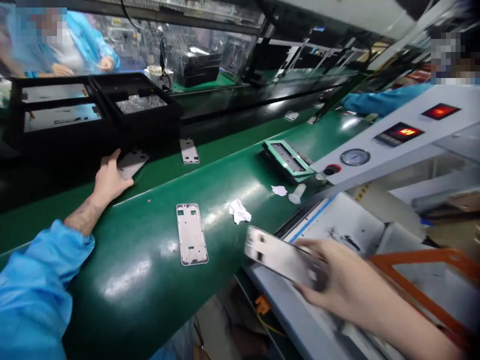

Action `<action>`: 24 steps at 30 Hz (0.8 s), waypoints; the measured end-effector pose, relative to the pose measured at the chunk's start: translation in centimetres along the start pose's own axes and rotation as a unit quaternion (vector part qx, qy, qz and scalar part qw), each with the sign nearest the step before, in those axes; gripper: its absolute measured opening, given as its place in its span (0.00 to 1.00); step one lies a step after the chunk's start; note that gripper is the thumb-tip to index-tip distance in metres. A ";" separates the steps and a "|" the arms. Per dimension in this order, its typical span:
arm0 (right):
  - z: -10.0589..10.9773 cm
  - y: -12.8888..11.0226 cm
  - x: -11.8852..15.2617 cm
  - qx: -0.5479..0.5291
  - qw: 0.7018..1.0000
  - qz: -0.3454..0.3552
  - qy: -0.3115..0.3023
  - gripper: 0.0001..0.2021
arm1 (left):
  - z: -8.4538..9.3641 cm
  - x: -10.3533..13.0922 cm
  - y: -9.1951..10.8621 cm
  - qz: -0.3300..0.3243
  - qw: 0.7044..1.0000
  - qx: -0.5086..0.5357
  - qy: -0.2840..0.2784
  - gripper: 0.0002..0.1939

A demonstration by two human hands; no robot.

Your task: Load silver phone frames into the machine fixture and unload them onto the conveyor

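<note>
Over the far green strip at the left, my left hand (109, 179) grips a grey phone frame (134, 162) between thumb and fingers. My right hand (330, 275) holds another metal phone frame (277, 254) by its near end, tilted above the edge of the white machine; it is slightly blurred. Between my hands, a third phone frame (192, 234) lies flat on the green table (150, 235). A fourth frame (189, 151) rests on the far strip, to the right of my left hand.
Black trays (97, 100) stand at the back left, with a person in blue beyond. Crumpled white paper (240, 211) and a green-rimmed fixture (288, 160) are on the table. A white machine panel (397, 135) and orange frame (423, 257) occupy the right.
</note>
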State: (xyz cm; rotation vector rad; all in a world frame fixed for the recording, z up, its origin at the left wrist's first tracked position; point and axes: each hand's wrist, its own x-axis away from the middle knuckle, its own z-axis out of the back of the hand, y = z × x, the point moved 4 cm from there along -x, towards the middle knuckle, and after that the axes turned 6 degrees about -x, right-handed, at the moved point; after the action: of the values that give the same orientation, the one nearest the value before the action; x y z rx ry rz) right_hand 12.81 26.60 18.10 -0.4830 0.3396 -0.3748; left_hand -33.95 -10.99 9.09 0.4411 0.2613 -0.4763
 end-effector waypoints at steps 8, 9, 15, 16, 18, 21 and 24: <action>-19.5 -16.9 -21.6 0.115 0.969 0.179 -0.126 0.25 | 5.7 18.0 -6.0 -0.023 0.999 0.011 0.033 0.53; -21.0 -18.1 -23.5 0.117 0.970 0.175 -0.121 0.25 | 5.8 18.8 -5.9 -0.028 0.999 0.011 0.023 0.52; -25.0 -20.1 -23.6 0.076 0.984 0.134 -0.095 0.20 | 5.9 18.2 -4.3 -0.064 0.998 0.023 -0.001 0.46; -25.0 -20.2 -21.3 0.043 0.987 0.122 -0.094 0.17 | 5.9 17.9 -4.1 -0.066 0.997 0.027 0.000 0.46; -25.2 -21.0 -15.6 -0.053 0.989 0.084 -0.109 0.13 | 5.9 17.9 -3.9 -0.061 0.998 0.030 0.000 0.47; -26.4 -23.9 -6.8 -0.124 0.979 0.058 -0.154 0.26 | 5.8 18.8 -3.4 -0.039 0.998 0.051 -0.007 0.48; -27.4 -26.9 -2.2 -0.090 0.984 0.049 -0.149 0.42 | 5.5 20.6 -2.8 0.001 0.984 0.179 -0.023 0.43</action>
State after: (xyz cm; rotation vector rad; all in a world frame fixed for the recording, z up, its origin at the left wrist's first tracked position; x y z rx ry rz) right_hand -7.26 -5.04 9.33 -0.6877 0.1062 -0.1734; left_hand -16.93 -23.68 5.85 0.7802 0.1297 -0.5319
